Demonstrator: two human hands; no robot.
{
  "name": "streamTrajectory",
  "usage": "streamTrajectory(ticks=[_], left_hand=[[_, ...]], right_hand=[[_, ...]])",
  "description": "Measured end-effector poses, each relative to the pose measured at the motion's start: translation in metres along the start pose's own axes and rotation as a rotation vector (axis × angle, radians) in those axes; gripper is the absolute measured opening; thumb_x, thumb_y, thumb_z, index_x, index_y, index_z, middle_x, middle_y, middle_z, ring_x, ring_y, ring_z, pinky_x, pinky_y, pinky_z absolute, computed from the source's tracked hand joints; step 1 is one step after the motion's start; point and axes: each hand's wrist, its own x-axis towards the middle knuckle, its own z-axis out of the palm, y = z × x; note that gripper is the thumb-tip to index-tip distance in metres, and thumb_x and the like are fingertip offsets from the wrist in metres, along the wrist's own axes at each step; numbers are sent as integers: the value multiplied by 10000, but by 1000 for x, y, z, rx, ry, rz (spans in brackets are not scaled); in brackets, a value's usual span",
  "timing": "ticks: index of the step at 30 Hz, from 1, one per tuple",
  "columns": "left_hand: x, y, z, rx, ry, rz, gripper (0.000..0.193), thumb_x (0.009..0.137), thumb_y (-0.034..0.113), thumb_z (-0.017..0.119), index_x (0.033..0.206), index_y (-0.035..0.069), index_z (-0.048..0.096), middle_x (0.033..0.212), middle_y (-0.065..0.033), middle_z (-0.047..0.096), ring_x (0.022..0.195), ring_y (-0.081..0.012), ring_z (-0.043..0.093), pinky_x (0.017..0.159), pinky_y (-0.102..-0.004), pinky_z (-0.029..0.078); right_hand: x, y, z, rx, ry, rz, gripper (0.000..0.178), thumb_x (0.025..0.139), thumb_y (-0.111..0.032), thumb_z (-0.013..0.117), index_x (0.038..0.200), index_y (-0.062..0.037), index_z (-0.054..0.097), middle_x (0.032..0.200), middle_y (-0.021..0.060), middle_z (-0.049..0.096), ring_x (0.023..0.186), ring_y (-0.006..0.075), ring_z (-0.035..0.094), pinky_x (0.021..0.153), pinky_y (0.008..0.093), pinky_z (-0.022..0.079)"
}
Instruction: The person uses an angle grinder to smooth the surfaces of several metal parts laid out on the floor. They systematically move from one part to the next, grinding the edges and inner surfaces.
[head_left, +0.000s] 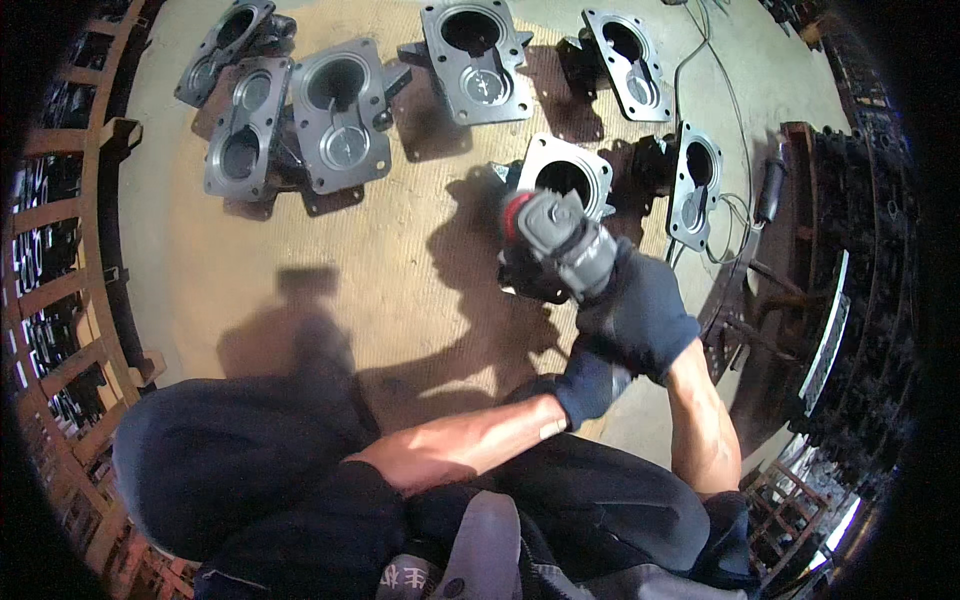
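Note:
My right hand (645,310), in a dark glove, is wrapped round the body of a grey angle grinder (575,240). The grinder's head, with a red edge at its left, is over a metal casting (545,152) with a large round bore, and hides part of it. Whether its disc touches the casting cannot be made out. Just below and behind the right hand, my gloved left hand (598,385) is closed at the rear of the grinder, its fingers mostly hidden. Another casting (693,190) stands to the right of the grinder.
Across the far side, several similar castings (345,115) rest on a tan ribbed sheet (400,250). A cable (738,100) runs down the right, near a dark cylindrical tool (771,188). Brown metal racks (92,200) line the left; dark stacked parts (875,260) crowd the right.

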Motion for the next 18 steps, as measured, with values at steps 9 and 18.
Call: streamTrajectory(ticks=[9, 18], left_hand=[[10, -41, -21, -573, -143, 1, 414, 1086, 184, 469, 1482, 68, 435, 1471, -82, 505, 1364, -179, 474, 1155, -326, 389], [50, 47, 19, -697, 31, -63, 478, 1100, 259, 438, 1526, 54, 369, 1517, -118, 457, 1412, -180, 432, 1209, -327, 334]], right_hand=[[-19, 12, 6, 0, -44, -35, 512, 710, -312, 815, 1105, -45, 628, 916, 253, 725, 894, 445, 715, 801, 482, 587], [40, -2, -30, 70, 107, -8, 470, 707, -261, 797, 1096, -36, 660, 978, 260, 726, 959, 451, 704, 866, 476, 579]])
